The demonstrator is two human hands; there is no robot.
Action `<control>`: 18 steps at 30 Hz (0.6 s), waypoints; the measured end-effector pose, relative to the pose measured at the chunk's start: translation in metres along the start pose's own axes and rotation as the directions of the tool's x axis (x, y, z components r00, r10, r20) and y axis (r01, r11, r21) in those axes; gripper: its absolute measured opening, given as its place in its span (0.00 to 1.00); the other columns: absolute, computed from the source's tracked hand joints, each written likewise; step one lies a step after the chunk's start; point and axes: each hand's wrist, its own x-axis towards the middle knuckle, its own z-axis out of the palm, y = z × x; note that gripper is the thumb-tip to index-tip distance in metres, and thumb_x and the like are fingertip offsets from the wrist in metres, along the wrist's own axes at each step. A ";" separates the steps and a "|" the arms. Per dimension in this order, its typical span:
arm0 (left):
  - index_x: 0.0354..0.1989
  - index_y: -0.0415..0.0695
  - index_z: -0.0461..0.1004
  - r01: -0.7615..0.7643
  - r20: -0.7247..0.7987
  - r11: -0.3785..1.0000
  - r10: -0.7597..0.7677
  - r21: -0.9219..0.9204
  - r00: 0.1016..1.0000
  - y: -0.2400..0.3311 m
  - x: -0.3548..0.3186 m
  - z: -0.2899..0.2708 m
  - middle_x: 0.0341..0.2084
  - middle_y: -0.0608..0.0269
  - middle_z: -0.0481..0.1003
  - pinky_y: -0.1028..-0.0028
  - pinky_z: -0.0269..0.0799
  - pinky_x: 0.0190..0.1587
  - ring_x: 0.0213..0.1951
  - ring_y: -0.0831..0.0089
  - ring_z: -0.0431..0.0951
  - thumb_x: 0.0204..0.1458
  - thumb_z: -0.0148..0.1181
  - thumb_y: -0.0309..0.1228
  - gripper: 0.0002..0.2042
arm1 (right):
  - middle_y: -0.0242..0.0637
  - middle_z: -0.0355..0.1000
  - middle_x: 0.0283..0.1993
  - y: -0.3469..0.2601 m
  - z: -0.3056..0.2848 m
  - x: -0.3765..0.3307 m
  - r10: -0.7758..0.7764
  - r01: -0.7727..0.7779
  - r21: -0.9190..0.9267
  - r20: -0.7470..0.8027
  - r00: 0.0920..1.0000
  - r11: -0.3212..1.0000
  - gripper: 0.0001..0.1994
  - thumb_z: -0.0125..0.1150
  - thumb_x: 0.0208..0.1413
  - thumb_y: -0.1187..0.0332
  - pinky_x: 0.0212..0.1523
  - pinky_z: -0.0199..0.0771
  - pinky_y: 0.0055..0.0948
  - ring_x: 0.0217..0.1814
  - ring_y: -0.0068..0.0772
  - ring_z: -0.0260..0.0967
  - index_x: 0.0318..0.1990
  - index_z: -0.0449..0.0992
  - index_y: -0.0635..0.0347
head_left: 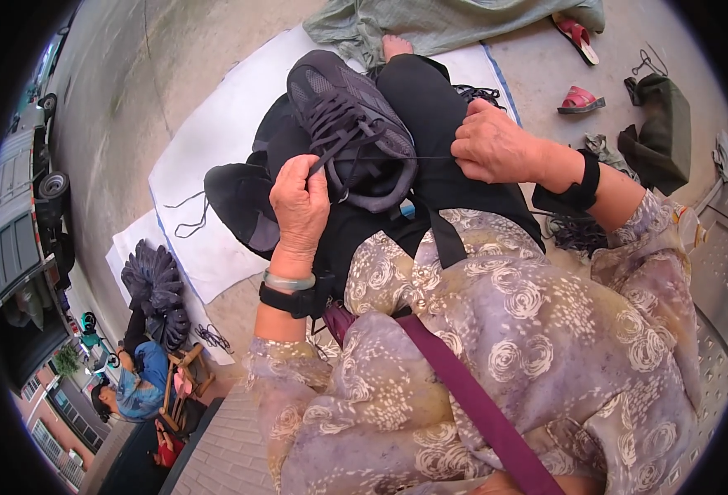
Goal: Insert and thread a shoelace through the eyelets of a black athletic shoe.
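A dark grey sneaker [349, 99] with black laces rests across my lap, its toe pointing away and its opening toward me. At the near left of the opening, my left hand [300, 200] pinches a black shoelace between thumb and fingers. Over the right thigh, my right hand [496, 147] is closed on a thin dark strand of lace, drawn straight from the shoe across its opening. Its far end inside the fist is hidden. Beside my left hand sits another black shoe-like item [240, 206], partly covered.
A white sheet [207, 148] lies under me, with a grey-green cloth [454, 25] at its far edge. Red sandals [580, 101] and a dark green bag [665, 132] are on the right. At left are a pile of dark shoes [153, 285] and a seated person [145, 384] in blue.
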 end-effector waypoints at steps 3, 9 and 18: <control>0.30 0.37 0.71 0.014 0.015 1.000 -0.014 -0.027 1.000 0.000 0.001 -0.002 0.26 0.53 0.73 0.69 0.69 0.35 0.30 0.57 0.74 0.43 0.54 0.20 0.05 | 0.31 0.65 0.17 0.006 0.003 0.006 0.021 -0.019 0.050 -0.031 0.999 0.999 0.06 0.56 0.39 0.67 0.41 0.58 0.33 0.25 0.35 0.66 0.17 0.68 0.55; 0.28 0.39 0.71 -0.049 -0.010 0.993 0.051 0.111 0.999 0.014 0.006 -0.006 0.35 0.56 0.72 0.66 0.64 0.43 0.39 0.59 0.71 0.39 0.61 0.26 0.08 | 0.36 0.67 0.31 -0.002 0.001 0.033 0.105 -0.080 0.132 -0.197 0.975 0.988 0.13 0.57 0.41 0.63 0.41 0.59 0.33 0.39 0.37 0.66 0.34 0.71 0.57; 0.28 0.40 0.71 -0.063 -0.014 0.980 0.066 0.190 0.998 0.017 0.014 0.000 0.41 0.53 0.71 0.66 0.63 0.46 0.43 0.59 0.70 0.41 0.63 0.28 0.08 | 0.35 0.65 0.42 -0.023 0.009 0.086 0.094 0.016 0.232 -0.454 0.886 0.973 0.15 0.62 0.35 0.68 0.44 0.61 0.36 0.48 0.39 0.61 0.34 0.69 0.56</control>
